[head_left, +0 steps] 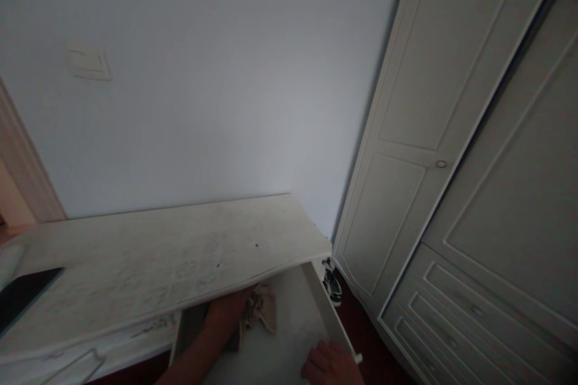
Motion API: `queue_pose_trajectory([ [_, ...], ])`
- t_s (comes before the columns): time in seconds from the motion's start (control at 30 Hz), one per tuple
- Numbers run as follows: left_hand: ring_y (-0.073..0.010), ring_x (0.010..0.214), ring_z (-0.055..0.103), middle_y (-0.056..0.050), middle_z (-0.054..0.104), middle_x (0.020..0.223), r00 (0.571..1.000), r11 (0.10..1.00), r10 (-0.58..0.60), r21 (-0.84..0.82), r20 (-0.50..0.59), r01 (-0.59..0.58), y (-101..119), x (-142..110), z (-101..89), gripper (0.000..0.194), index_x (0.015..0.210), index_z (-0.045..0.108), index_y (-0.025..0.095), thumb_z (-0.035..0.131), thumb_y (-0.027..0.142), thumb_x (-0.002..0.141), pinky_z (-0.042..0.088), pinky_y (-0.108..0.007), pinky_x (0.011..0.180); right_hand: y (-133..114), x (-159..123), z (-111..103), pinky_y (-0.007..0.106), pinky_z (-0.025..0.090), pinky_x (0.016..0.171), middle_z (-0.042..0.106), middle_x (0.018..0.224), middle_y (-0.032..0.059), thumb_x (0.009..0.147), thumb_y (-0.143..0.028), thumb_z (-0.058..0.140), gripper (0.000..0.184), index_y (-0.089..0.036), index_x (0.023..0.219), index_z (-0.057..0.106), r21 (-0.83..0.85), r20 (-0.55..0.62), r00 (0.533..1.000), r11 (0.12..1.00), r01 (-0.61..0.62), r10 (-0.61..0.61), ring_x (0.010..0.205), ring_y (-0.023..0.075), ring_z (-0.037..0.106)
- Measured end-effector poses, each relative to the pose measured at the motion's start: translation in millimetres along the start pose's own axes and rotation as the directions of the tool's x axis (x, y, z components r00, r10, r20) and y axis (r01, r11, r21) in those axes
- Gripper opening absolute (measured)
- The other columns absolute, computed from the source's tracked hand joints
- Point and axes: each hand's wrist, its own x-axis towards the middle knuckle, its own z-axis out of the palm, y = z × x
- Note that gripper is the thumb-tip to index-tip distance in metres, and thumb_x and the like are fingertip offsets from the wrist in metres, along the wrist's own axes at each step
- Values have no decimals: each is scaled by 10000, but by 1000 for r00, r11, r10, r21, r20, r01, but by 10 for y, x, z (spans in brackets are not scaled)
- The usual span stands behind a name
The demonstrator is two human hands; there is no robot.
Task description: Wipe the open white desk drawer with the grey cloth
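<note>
Right hand (332, 364), fingers curled, grip unclear, at open drawer's (289, 298) right front corner, left hand (242, 302) by crumpled cloth (267, 311) under dresser's (180, 252) front edge, grip hidden.

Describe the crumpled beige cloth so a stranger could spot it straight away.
Start at the long, worn white dresser against the pale wall and find its pulled-out white drawer. Inside, by the dresser top's front edge and the left hand, lies the crumpled beige cloth with a dark-patterned part. Its tan folds stand out from the drawer's smooth, pale bottom.
</note>
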Motion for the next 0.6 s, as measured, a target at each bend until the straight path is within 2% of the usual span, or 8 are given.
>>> queue_pose_trajectory([
  [0.13,-335,1416,519,-53,581,1544,999,995,51,-87,11,-50,208,12,-58,694,1591,390,396,468,152,947,308,-570,1229,-14,1,17,326,281,592,559,645,-43,1029,-427,599,335,-224,774,527,-47,16,1000,999,-16,17,627,160,510],
  [0.2,-387,1440,476,-105,520,1590,993,984,113,-140,40,-106,366,-8,-15,662,1618,332,376,499,334,979,304,-635,1198,-17,-6,21,328,276,581,561,643,-45,1022,-415,613,326,-224,773,526,-50,19,1000,999,-10,11,620,159,510],
  [0.27,-451,1479,395,-144,422,1650,976,967,203,-175,77,-187,543,-12,72,721,1625,297,397,548,511,959,267,-725,1162,-11,-21,38,330,269,570,565,643,-49,1015,-401,626,315,-225,775,526,-52,15,1000,999,3,-2,615,157,513],
  [0.33,-483,1524,292,-145,304,1708,945,933,318,-202,76,-297,705,18,173,784,1618,287,436,599,598,918,211,-782,1147,4,-46,73,325,264,560,574,643,-52,1000,-407,649,319,-225,771,523,-60,5,1000,998,15,-14,611,154,519],
  [0.4,-475,1543,253,-112,265,1727,903,886,428,-219,51,-408,823,90,248,765,1597,302,484,620,600,912,184,-802,1149,21,-78,119,318,256,553,580,633,-55,978,-424,680,339,-224,760,514,-76,-9,1000,997,27,-27,604,148,525],
  [0.47,-455,1539,277,-78,304,1717,878,860,478,-215,28,-462,885,199,270,732,1572,332,517,651,547,914,213,-788,1156,33,-110,160,315,260,554,585,623,-57,960,-430,700,343,-226,757,514,-107,-10,999,993,42,-43,602,147,536],
  [0.53,-430,1515,345,-72,347,1699,894,877,448,-196,5,-439,902,329,236,718,1562,363,509,678,447,919,299,-727,1162,34,-134,184,315,279,564,592,623,-52,954,-429,703,336,-227,759,518,-144,16,999,989,46,-44,612,153,548],
  [0.6,-395,1457,455,-95,427,1654,931,915,364,-189,0,-357,905,459,167,724,1578,370,459,663,319,931,410,-627,1139,26,-145,190,318,288,567,586,619,-47,954,-441,692,343,-227,754,513,-161,51,998,986,46,-38,609,159,541],
])
